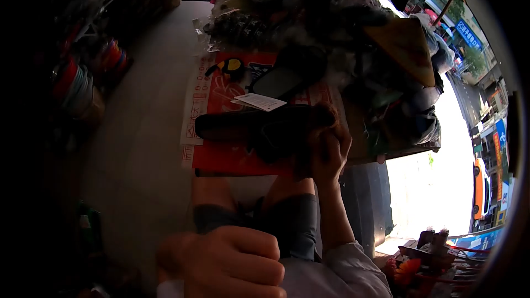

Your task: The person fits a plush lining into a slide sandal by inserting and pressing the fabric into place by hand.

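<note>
My right hand (pixel 331 152) reaches over the table. Its fingers are closed around the right end of a long, dark shoe (pixel 232 127), which lies sideways in deep shadow, its details hard to see. Behind the shoe rests a white printed card (pixel 259 101). Farther back is another dark, slipper-like item with a grey inner surface (pixel 276 81). A yellow and black round object (pixel 232 66) lies to its left. My left hand (pixel 232 265) is close to the camera above my lap, curled into a fist; whatever its fingers may hold is hidden.
Red printed sheeting (pixel 221 157) covers the worktop. A heap of bags and dark goods (pixel 309 11) crowds the back and right, with a yellow-brown triangular panel (pixel 406 49). Rolls of coloured cord (pixel 77 88) stand left, a green bottle (pixel 88 226) lower left. A bright street lies right.
</note>
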### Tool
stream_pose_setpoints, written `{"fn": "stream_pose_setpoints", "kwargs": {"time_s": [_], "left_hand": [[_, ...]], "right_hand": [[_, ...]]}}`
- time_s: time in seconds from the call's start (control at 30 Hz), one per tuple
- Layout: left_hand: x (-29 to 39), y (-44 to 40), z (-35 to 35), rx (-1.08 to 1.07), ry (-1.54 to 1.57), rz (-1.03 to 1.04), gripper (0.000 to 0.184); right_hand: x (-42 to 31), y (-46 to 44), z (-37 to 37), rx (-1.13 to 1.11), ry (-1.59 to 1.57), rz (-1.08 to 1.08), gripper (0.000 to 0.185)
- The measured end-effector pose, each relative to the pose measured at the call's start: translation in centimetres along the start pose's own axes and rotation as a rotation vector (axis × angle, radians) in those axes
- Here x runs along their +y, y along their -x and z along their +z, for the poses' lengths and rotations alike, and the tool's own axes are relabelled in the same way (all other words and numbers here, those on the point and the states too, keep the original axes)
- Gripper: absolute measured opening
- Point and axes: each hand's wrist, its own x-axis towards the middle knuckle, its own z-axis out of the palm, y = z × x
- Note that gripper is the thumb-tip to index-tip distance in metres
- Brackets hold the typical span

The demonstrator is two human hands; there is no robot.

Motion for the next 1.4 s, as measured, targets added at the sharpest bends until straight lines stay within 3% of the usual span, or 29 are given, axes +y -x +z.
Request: {"fn": "stream_pose_setpoints", "kwargs": {"time_s": [0.2,0.23,0.3,0.4,0.43,0.47,0.53,0.57,0.67,0.7,0.8,0.9,0.97,1.0,1.1,1.17,1.2,1.27,1.4], "left_hand": [[-0.6,-0.5,-1.5,-0.028,-0.033,0.039,0.058],[0.6,-2.5,-4.0,-0.308,0.020,-0.129,0.055],[1.5,-0.6,-0.5,0.154,0.110,-0.273,0.050],[4.2,-1.5,-2.1,0.070,0.262,-0.404,0.047],[3.6,-1.6,-2.5,0.071,0.273,-0.396,0.047],[2.8,-1.7,-3.0,-0.008,0.355,-0.182,0.046],[2.0,-1.9,-2.7,-0.083,0.441,0.037,0.046],[1.9,-2.1,-1.7,0.049,0.445,0.101,0.045],[4.5,-1.2,-0.3,0.311,0.336,-0.017,0.043],[4.3,-1.0,-0.3,0.315,0.338,0.054,0.043],[4.5,-0.1,-1.3,0.266,0.387,0.079,0.042],[3.3,-0.6,-2.6,0.060,0.518,0.116,0.038],[3.0,-0.8,-3.3,-0.165,0.829,-0.050,0.029],[2.9,-0.5,-3.5,-0.176,0.824,-0.052,0.029],[3.1,0.1,-3.9,-0.233,0.627,-0.250,0.022],[3.0,-0.3,-3.3,-0.094,-0.007,-0.357,0.022],[3.0,-0.4,-2.5,-0.089,-0.014,-0.367,0.022],[2.9,-0.8,-0.9,-0.121,-0.490,-0.067,0.025],[2.7,-2.0,-0.1,-0.256,-0.734,0.044,0.023]], "right_hand": [[0.2,0.2,0.2,0.028,0.015,-0.004,0.035],[0.2,0.2,0.3,0.040,0.012,-0.006,0.036],[0.4,0.2,0.3,0.037,0.018,-0.013,0.036],[0.8,0.6,0.5,0.040,0.017,-0.013,0.037],[0.8,0.5,0.5,0.049,0.006,-0.009,0.038],[0.7,0.4,0.4,0.053,0.019,-0.013,0.038],[0.5,0.3,0.3,0.039,0.042,-0.005,0.038],[0.7,0.3,0.4,0.041,0.035,-0.019,0.039],[1.0,0.6,0.5,0.036,0.057,-0.009,0.040],[0.7,0.4,0.3,0.032,0.047,-0.026,0.040],[0.3,0.3,0.2,0.023,0.045,0.000,0.039],[-0.3,0.0,-0.1,0.020,0.024,0.014,0.036],[-0.5,0.1,0.0,0.022,-0.002,0.030,0.033],[-0.3,0.3,0.3,0.040,-0.009,0.027,0.034],[-0.4,0.1,0.4,0.065,-0.024,0.013,0.036],[-0.3,0.1,0.3,0.049,0.001,0.011,0.036],[-0.2,0.2,0.3,0.040,-0.008,0.015,0.036],[0.1,0.1,0.1,0.031,0.024,-0.013,0.039],[0.2,0.3,0.2,0.027,0.037,-0.006,0.039]]}}
